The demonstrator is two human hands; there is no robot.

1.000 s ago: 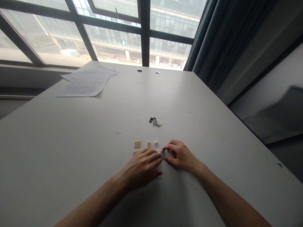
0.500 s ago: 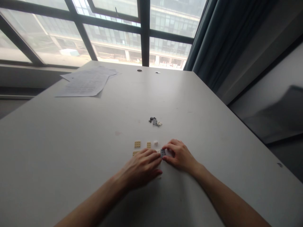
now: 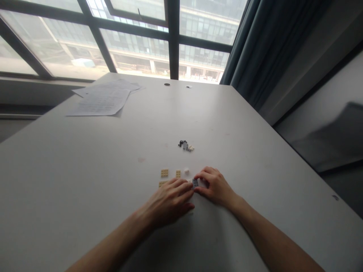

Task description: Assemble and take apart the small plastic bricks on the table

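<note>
A small grey studded building brick point(image 3: 195, 183) rests on the white table, pinched between the thumb and index finger of my right hand point(image 3: 214, 185). My left hand point(image 3: 177, 194) lies palm down, its fingers stretched toward the brick and its thumb apart. The left fingertips reach the brick's left side; whether they press on it I cannot tell. Tan studded plates lie just beyond the left hand: a wide plate point(image 3: 164, 173), a narrower plate point(image 3: 178, 173) and a partly covered plate point(image 3: 162, 183). A small white piece point(image 3: 186, 171) sits near the right fingers. What lies under the left palm is hidden.
Farther out is a small pile of black, grey and cream pieces point(image 3: 185, 146). Printed paper sheets point(image 3: 99, 102) lie at the far left of the white table point(image 3: 85, 166). Windows stand behind the far edge, with a dark curtain point(image 3: 252, 56) on the right.
</note>
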